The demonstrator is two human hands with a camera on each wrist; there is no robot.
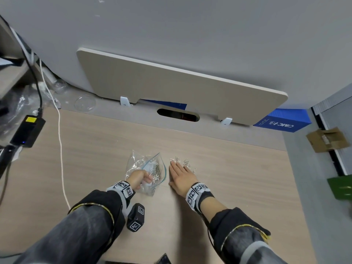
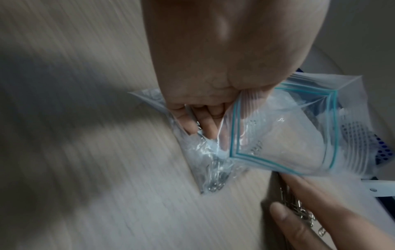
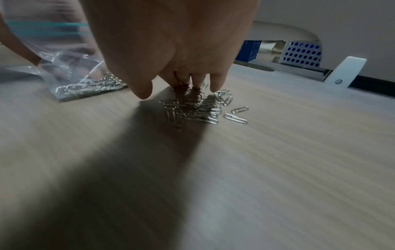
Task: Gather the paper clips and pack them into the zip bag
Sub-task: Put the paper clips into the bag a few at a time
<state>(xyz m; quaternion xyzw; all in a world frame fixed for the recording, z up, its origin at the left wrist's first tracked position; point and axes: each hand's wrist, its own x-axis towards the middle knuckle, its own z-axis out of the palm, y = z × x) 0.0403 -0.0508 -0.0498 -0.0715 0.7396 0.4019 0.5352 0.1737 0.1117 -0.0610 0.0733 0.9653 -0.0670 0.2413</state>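
Left grip (image 1: 140, 179) clutching zip bag (image 1: 144, 164), flat right grip (image 1: 181, 175) covering paper clips (image 3: 198, 108) beside it

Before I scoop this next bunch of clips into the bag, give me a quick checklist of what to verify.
1. Zip bag mouth open: ok.
2. Left hand grips the bag: ok.
3. Right hand lies over the loose paper clips: ok, fingers straight.
4. Loose clips bunched: not ok, a few lie apart.
5. Clips already in the bag stay inside: ok.
6. Clips hidden under the palm: cannot tell.
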